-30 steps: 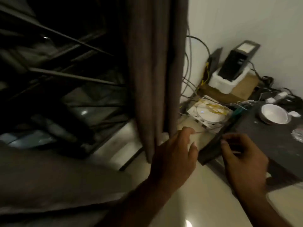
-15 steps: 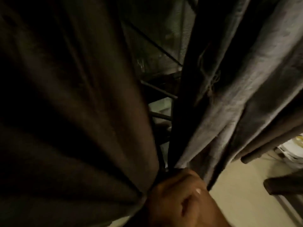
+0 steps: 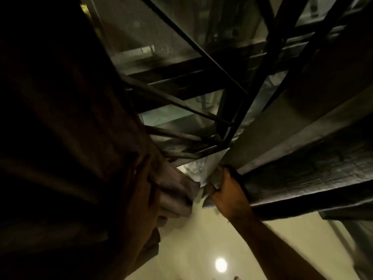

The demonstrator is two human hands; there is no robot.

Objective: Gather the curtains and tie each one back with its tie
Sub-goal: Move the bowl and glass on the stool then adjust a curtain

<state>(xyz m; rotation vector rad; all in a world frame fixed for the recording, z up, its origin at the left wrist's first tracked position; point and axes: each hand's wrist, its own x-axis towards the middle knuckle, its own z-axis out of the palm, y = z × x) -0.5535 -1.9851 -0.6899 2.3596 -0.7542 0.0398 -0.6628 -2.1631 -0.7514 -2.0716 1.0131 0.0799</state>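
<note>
Two dark grey curtains hang in front of a window. The left curtain (image 3: 60, 128) fills the left half of the view in deep shadow. My left hand (image 3: 145, 190) is dim and pressed against its bunched lower folds (image 3: 177, 195), apparently gripping them. The right curtain (image 3: 302, 158) stretches from the upper right towards the middle. My right hand (image 3: 228, 193) is closed on its gathered edge. The two hands are a short gap apart. I see no tie.
Between the curtains the window (image 3: 153, 37) shows, with dark metal grille bars (image 3: 201, 106) crossing it. Below is a glossy pale floor (image 3: 197, 245) with a lamp's reflection (image 3: 221, 264). A dark furniture edge (image 3: 347, 217) sits at the right.
Half a second ago one hand pinched both curtains together at the bottom. Now the curtains are parted, each hand on one of them, and the window grille shows between.
</note>
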